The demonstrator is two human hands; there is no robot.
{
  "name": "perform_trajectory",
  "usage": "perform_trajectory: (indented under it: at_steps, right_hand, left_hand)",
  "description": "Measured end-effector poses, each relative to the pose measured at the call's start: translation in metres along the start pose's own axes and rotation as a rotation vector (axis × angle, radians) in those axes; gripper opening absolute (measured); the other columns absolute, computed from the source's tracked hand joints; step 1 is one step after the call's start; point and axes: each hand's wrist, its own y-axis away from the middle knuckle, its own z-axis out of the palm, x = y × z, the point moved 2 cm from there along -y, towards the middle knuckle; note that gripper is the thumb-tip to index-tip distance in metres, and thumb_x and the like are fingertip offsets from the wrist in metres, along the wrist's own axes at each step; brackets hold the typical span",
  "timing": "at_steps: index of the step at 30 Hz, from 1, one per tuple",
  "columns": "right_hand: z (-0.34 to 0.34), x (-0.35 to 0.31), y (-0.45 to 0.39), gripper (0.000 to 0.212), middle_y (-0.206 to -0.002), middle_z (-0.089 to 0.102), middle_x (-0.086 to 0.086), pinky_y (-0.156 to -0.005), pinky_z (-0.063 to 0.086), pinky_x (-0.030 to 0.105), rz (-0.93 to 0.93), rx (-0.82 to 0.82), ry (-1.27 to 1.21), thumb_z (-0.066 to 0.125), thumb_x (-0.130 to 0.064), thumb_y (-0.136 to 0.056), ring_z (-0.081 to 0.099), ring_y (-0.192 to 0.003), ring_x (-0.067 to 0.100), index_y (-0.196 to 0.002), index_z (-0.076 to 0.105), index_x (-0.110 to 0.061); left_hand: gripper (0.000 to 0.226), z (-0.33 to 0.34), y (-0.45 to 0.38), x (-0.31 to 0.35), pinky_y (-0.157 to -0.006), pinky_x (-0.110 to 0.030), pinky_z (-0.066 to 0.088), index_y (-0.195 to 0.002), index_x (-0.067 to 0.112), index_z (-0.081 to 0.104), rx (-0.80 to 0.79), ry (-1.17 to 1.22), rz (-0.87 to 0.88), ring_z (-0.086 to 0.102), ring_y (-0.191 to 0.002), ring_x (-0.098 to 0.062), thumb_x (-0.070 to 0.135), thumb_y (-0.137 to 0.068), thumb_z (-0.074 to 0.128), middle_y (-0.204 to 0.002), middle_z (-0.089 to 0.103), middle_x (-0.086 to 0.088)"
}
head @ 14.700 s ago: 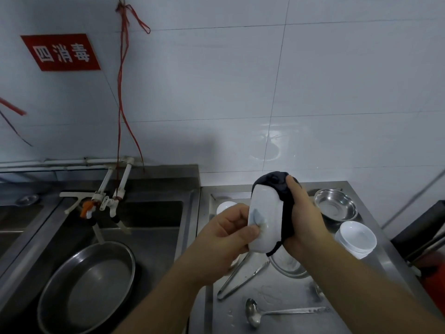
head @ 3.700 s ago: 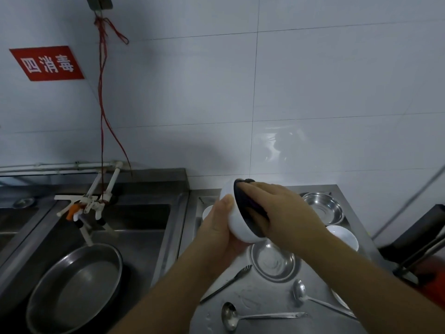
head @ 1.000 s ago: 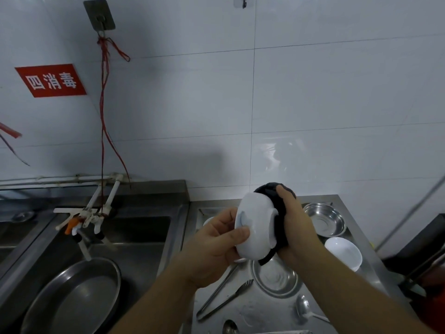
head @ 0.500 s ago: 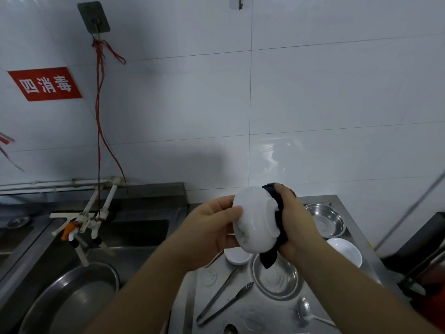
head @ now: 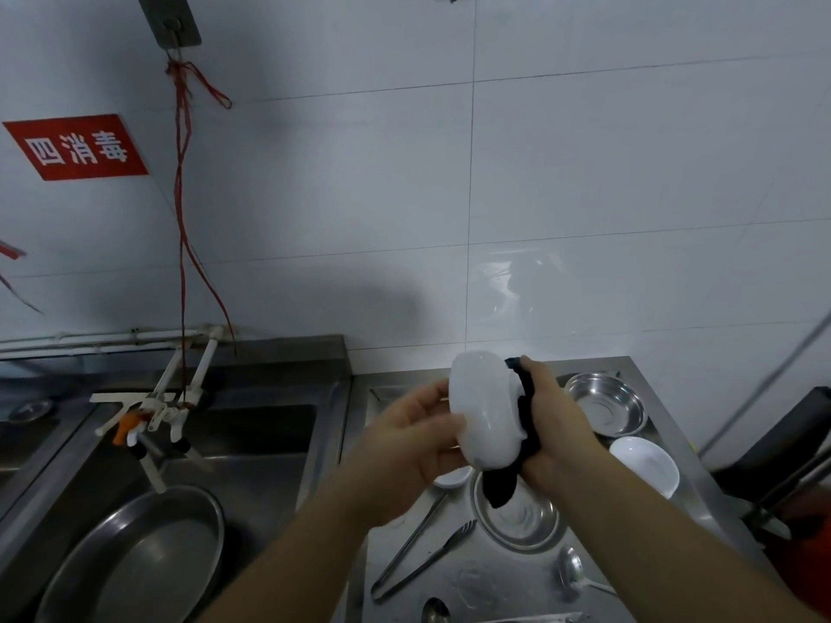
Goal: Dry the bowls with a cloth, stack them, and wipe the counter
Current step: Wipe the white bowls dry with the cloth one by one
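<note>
white bowls: 3 – one held (head: 488, 415), one at the counter's right (head: 644, 470), one partly hidden (head: 452, 477) | steel dishes: 2 (head: 605, 409) (head: 517, 517) | spoons: 2 (head: 573, 573) (head: 435, 611) | tongs: 1 (head: 418, 555) | steel pan: 1 (head: 135, 559) | dark cloth: 1 (head: 524, 442)

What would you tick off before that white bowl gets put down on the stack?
1. Bowl held firmly: ok. The left hand grips the white bowl on its side, above the counter.
2. Cloth in place: ok. The right hand presses the dark cloth against the bowl.
3. Bowl fully dry: cannot tell; it is blurred.
4. Somewhere to stack it: ok. Another white bowl sits open side up at the counter's right edge.
5. Path down free: not ok. A steel dish and tongs lie right under the hands.
6. Counter wiped: not ok; smears show near the front.
</note>
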Motion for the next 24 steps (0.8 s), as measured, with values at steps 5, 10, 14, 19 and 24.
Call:
perform_trajectory:
  at_steps: [5, 10, 14, 19, 24]
  right_hand:
    - [0.004, -0.001, -0.003, 0.026, -0.101, 0.069, 0.010, -0.080, 0.056, 0.047, -0.056, 0.024, 0.009, 0.068, -0.037, -0.096, 0.067, -0.091, 0.031, -0.112, 0.069, -0.016]
    - [0.006, 0.008, 0.002, 0.031, -0.094, 0.071, 0.011, -0.075, 0.063, 0.046, 0.057, 0.026, -0.106, 0.059, -0.040, -0.101, 0.073, -0.087, 0.031, -0.113, 0.068, -0.013]
    - [0.008, 0.001, 0.002, 0.030, -0.098, 0.070, 0.010, -0.083, 0.059, 0.048, 0.000, 0.052, -0.054, 0.066, -0.039, -0.098, 0.069, -0.094, 0.032, -0.113, 0.071, -0.014]
    - [0.011, 0.000, 0.000, 0.035, -0.102, 0.073, 0.012, -0.084, 0.058, 0.054, -0.074, 0.109, 0.000, 0.064, -0.032, -0.101, 0.069, -0.093, 0.034, -0.124, 0.070, -0.006]
    - [0.016, 0.017, 0.009, 0.026, -0.106, 0.073, 0.022, -0.077, 0.058, 0.048, -0.061, 0.171, -0.017, 0.056, -0.024, -0.107, 0.070, -0.091, 0.037, -0.116, 0.070, -0.004]
  left_hand:
    - [0.026, -0.006, -0.003, 0.012, -0.089, -0.040, 0.063, -0.121, 0.022, 0.077, 0.031, -0.045, 0.002, 0.072, -0.117, -0.036, 0.024, -0.097, 0.068, -0.127, 0.074, -0.016]
    - [0.030, -0.001, 0.002, -0.011, -0.104, -0.036, 0.056, -0.130, 0.022, 0.069, -0.028, -0.301, 0.124, 0.068, -0.125, -0.030, 0.021, -0.100, 0.063, -0.130, 0.073, -0.012]
    - [0.041, 0.000, 0.002, -0.011, -0.104, -0.035, 0.056, -0.139, 0.024, 0.061, -0.032, -0.372, 0.094, 0.069, -0.124, -0.025, 0.015, -0.099, 0.065, -0.130, 0.074, -0.006]
    - [0.041, -0.006, -0.005, 0.006, -0.098, -0.046, 0.061, -0.134, 0.020, 0.067, 0.046, -0.223, 0.062, 0.071, -0.121, -0.032, 0.030, -0.095, 0.070, -0.129, 0.074, -0.010]
    - [0.032, 0.000, -0.008, -0.010, -0.099, -0.036, 0.060, -0.130, 0.028, 0.065, 0.179, -0.338, 0.172, 0.071, -0.121, -0.020, 0.027, -0.097, 0.062, -0.125, 0.075, 0.002]
